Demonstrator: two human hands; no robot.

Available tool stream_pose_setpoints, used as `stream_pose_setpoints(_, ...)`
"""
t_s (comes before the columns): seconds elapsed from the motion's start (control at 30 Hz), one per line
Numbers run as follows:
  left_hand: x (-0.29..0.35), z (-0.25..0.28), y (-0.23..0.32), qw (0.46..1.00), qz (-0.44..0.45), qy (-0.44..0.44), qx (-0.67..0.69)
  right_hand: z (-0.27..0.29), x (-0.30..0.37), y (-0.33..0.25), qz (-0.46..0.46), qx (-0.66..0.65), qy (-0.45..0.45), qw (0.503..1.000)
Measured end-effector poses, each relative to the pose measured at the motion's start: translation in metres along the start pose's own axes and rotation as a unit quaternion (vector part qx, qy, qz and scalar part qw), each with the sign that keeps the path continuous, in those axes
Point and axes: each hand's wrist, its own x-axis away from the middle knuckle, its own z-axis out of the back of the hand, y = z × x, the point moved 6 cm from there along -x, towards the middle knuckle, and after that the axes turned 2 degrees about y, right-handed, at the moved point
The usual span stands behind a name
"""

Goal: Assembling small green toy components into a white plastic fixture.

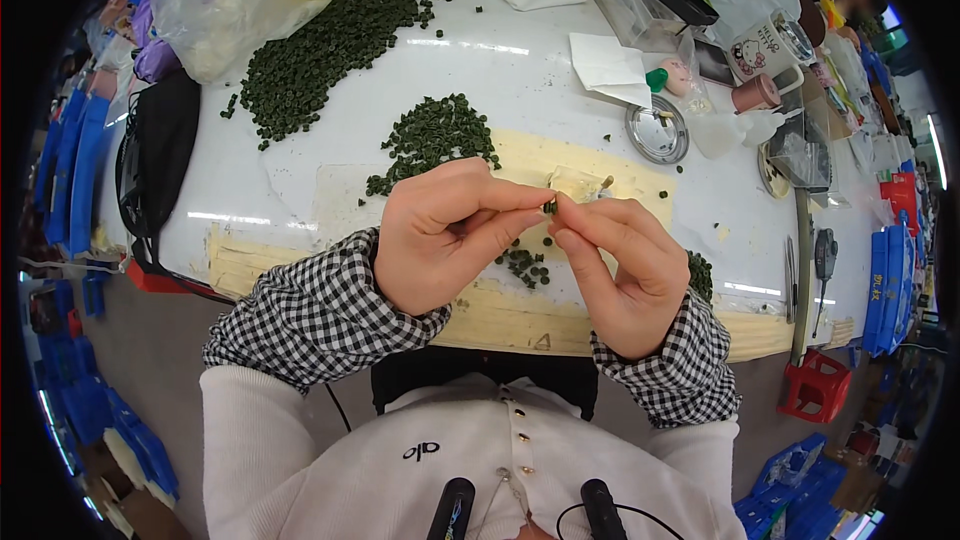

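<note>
My left hand (435, 235) and my right hand (625, 275) meet fingertip to fingertip above the table. Between their pinched thumbs and forefingers sits a small dark green part (550, 208), partly hidden by the fingers. Just under the hands lies a little cluster of similar green parts (525, 268). Beyond my left hand a medium heap of green parts (435, 135) is spread, and a larger heap (325, 55) lies farther back on the left. Another small pile (700, 275) shows beside my right wrist.
A round metal tin (657, 130) stands right of the yellowish mat (535, 152). White paper (610, 68), a cup (760, 48) and a clear box fill the back right. Tweezers (790, 280) lie at the right edge; a black bag (165, 155) sits at the left.
</note>
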Motion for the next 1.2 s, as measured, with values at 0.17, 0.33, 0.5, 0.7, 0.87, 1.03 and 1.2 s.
stream_pose_setpoints(0.17,0.001,0.001,0.001,1.0,0.003,0.005,-0.002,-0.004,0.0,-0.002,0.01,0.001,-0.015,1.0)
stream_pose_setpoints(0.33,0.005,0.0,-0.004,0.998,0.033,0.011,0.042,-0.006,0.001,-0.007,0.03,0.012,-0.034,0.999)
stream_pose_setpoints(0.5,0.006,-0.001,-0.01,0.996,0.056,-0.004,0.076,-0.006,0.005,-0.009,0.077,0.053,-0.037,0.995)
stream_pose_setpoints(0.7,0.001,0.002,-0.005,0.997,0.042,-0.006,0.066,-0.001,-0.002,-0.008,0.047,0.036,-0.035,0.998)
stream_pose_setpoints(0.87,0.001,0.003,-0.004,0.997,0.034,-0.007,0.064,-0.002,0.001,-0.003,0.012,-0.006,-0.019,1.0)
stream_pose_setpoints(1.03,0.001,0.003,-0.004,0.998,0.025,-0.006,0.054,-0.002,0.002,-0.002,-0.002,-0.027,-0.027,0.999)
stream_pose_setpoints(1.2,0.001,0.003,-0.001,0.999,0.011,-0.009,0.041,-0.001,0.002,0.002,-0.018,-0.051,-0.022,0.998)
